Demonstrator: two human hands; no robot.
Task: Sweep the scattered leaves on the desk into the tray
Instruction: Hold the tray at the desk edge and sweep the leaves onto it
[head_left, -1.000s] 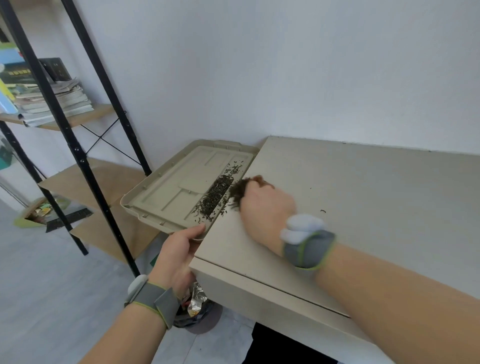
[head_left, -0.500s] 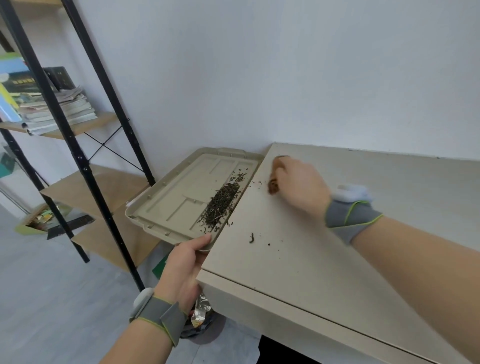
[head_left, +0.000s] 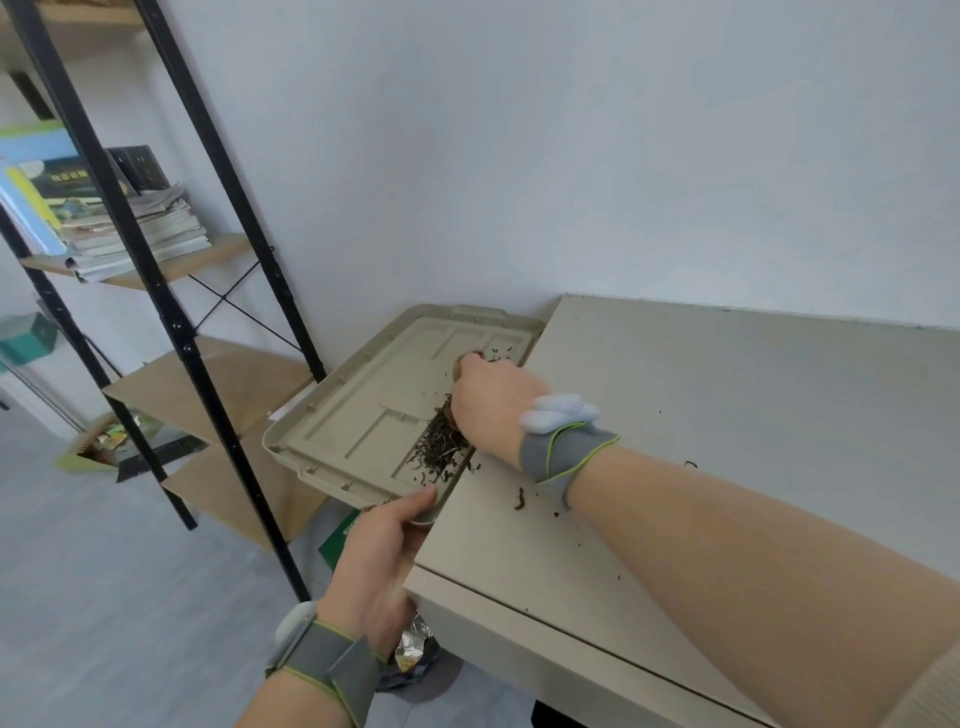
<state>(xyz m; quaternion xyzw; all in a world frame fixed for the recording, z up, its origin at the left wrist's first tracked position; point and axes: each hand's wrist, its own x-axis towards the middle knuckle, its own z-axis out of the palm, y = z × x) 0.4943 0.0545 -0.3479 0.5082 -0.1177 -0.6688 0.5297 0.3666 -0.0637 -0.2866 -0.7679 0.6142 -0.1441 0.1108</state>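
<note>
While the left hand (head_left: 382, 551) grasps the beige tray (head_left: 363, 415), dark leaves (head_left: 439, 449) pile beside the clenched right hand (head_left: 491, 400).

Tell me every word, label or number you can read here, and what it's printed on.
None can be read.
Dark book cover on the black-framed wooden shelf: a pale line of print, too blurred.
Black book behind it: small marks, too small.
Beige moulded tray, pale desk: no text.
</note>
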